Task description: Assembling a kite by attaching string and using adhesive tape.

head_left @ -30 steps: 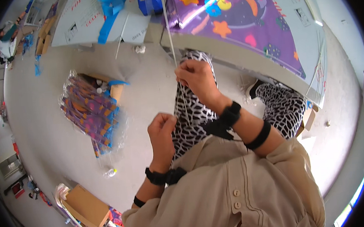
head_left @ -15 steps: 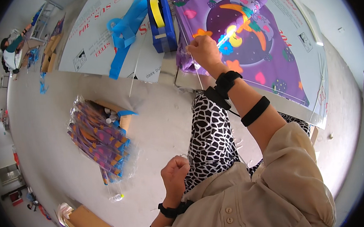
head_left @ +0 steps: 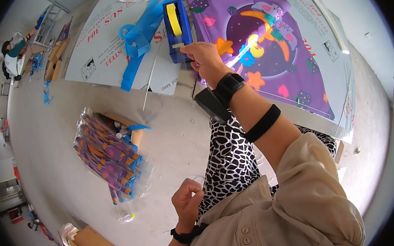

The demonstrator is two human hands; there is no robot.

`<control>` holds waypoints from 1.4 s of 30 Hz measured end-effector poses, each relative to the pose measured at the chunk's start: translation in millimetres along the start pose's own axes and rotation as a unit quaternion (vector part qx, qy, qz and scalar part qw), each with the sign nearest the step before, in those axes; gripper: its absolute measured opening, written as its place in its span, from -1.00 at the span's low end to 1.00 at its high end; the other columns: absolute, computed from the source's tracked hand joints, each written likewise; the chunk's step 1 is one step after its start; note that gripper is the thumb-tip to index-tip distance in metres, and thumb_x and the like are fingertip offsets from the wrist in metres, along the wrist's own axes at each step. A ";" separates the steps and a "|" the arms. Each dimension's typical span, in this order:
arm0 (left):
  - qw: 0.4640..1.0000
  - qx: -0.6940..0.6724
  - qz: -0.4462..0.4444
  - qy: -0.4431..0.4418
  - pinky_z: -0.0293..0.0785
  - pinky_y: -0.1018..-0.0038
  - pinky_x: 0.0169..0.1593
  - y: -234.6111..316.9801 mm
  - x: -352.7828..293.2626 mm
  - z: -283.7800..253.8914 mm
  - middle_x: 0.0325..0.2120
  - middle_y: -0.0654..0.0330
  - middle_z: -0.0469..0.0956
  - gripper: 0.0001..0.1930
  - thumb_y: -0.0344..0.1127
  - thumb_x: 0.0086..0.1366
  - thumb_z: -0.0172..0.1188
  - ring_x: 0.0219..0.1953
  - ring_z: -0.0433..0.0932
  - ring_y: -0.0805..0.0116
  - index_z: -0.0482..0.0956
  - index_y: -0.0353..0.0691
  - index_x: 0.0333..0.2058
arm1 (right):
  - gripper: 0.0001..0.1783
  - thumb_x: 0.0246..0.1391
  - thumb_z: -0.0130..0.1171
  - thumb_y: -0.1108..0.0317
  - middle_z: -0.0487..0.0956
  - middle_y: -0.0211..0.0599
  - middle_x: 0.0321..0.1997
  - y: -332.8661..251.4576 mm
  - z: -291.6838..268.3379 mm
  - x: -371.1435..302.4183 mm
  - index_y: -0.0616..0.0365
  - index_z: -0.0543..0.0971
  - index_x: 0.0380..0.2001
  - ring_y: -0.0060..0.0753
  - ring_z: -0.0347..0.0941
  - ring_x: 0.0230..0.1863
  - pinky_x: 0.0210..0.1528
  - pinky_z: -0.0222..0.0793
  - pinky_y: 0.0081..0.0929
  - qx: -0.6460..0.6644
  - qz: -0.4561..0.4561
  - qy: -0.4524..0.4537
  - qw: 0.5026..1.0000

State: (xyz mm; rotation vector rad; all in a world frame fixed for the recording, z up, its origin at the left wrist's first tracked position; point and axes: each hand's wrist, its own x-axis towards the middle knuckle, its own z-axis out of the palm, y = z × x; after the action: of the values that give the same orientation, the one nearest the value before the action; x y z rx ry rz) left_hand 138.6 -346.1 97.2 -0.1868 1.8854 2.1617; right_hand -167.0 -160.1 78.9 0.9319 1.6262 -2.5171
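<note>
My right hand (head_left: 205, 60) reaches to the near end of a blue tape dispenser (head_left: 186, 18) with a yellow-cored roll (head_left: 174, 21). Its fingertips are closed at the front of the dispenser, on the loose end of the tape (head_left: 177, 46). Right beside it lies a purple printed cloth (head_left: 278, 78) with stars, hearts and a moon, spread on the table. Low by my lap, my left hand (head_left: 187, 200) is curled closed. A thin pale curved line shows at its fingers; what it grips is too small to make out.
The table (head_left: 105, 56) is covered with printed grey sheeting. Blue ribbon (head_left: 137, 42) lies left of the dispenser. On the floor are a plastic-wrapped bundle of purple printed pieces (head_left: 110, 158) and an open cardboard box (head_left: 96, 244). A person (head_left: 15, 53) is far left.
My right hand has moved left from the edge of the purple cloth to the near end of the tape dispenser. The left hand stays closed by my lap, shifted slightly.
</note>
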 end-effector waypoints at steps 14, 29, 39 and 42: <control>0.996 0.082 -0.042 0.014 0.25 0.60 -0.33 -33.0 -16.9 -24.1 -0.55 0.27 0.39 -0.92 -0.60 0.04 0.09 -0.46 0.33 0.51 0.38 -0.33 -0.56 | -0.84 -0.07 0.30 0.39 0.54 -0.33 -0.54 8.1 -9.0 12.7 0.20 0.55 -0.58 -0.49 0.44 -0.56 -0.55 0.24 -0.47 -0.124 -0.006 -0.023 0.992; 0.997 0.052 -0.046 0.038 0.23 0.60 -0.29 -34.9 -17.7 -60.9 -0.52 0.22 0.42 -0.95 -0.57 -0.03 0.01 -0.43 0.33 0.50 0.36 -0.31 -0.61 | -0.94 -0.09 0.28 0.44 0.37 -0.51 -0.59 -13.4 -31.8 -20.2 0.12 0.57 -0.51 -0.60 0.26 -0.53 -0.46 0.13 -0.58 0.025 -0.035 -0.144 0.989; 0.974 0.125 -0.018 -0.189 0.22 0.59 -0.35 14.9 48.3 -12.0 -0.55 0.16 0.43 -0.92 -0.45 -0.06 0.05 -0.47 0.32 0.48 0.33 -0.28 -0.63 | -0.95 0.00 0.16 0.46 0.42 -0.48 -0.49 -90.4 -298.9 -126.7 0.12 0.49 -0.42 -0.61 0.27 -0.49 -0.47 0.18 -0.58 0.223 0.023 -0.050 0.973; 0.946 0.148 -0.032 -0.287 0.26 0.62 -0.34 25.5 69.5 12.1 -0.52 0.20 0.45 -0.93 -0.49 0.00 0.10 -0.44 0.37 0.51 0.38 -0.32 -0.56 | -0.98 0.02 0.11 0.48 0.44 -0.43 -0.46 -78.5 -362.6 -178.5 0.14 0.47 -0.46 -0.59 0.27 -0.49 -0.47 0.18 -0.59 0.279 0.012 0.027 0.960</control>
State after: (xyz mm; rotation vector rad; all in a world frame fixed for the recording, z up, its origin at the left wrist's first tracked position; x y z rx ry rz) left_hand 65.9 -329.2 104.5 0.3957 1.7779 1.6167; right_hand 127.7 123.6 125.5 1.0433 0.8992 -3.0130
